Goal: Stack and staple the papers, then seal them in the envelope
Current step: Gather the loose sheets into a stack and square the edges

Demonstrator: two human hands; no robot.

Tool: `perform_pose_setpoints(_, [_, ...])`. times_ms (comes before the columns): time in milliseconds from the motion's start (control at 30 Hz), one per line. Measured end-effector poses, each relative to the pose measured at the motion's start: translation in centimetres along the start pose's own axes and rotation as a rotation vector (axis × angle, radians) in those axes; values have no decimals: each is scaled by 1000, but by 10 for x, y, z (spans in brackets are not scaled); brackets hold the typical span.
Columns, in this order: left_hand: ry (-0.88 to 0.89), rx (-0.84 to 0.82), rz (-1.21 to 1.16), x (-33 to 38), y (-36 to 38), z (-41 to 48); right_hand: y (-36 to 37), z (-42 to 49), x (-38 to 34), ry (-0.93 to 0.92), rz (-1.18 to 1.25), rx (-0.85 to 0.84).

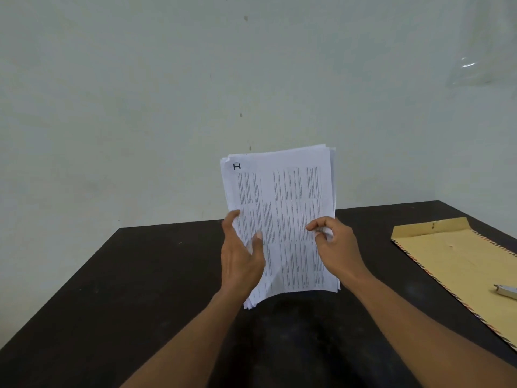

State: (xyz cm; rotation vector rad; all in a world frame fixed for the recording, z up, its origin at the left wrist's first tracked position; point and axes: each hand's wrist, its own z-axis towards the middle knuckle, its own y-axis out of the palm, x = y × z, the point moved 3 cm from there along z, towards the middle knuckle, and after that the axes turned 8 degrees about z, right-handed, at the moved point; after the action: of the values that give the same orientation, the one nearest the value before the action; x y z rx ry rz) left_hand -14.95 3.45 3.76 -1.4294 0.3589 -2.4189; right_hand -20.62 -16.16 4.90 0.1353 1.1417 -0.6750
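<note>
Right now you hold the stack of papers [279,217] upright above the dark table [140,289], printed side toward you, its sheet edges uneven at top and bottom. Your left hand [240,256] is loosely open along the stack's left edge, thumb lying on the front sheet and fingers behind, while your right hand [335,245] pinches the right edge between thumb and curled fingers. Well off to your right the brown envelope [458,264] lies flat on the table, flap open, with the stapler [506,291] resting on it at the frame's edge.
</note>
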Motion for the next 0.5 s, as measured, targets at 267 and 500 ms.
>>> perform_pose_setpoints(267, [-119,7,-146,29,-15,49,-20,5,-12,38,203,79])
perform_pose_setpoints(500, [-67,12,-105,43,-7,48,-13,25,-23,108,216,46])
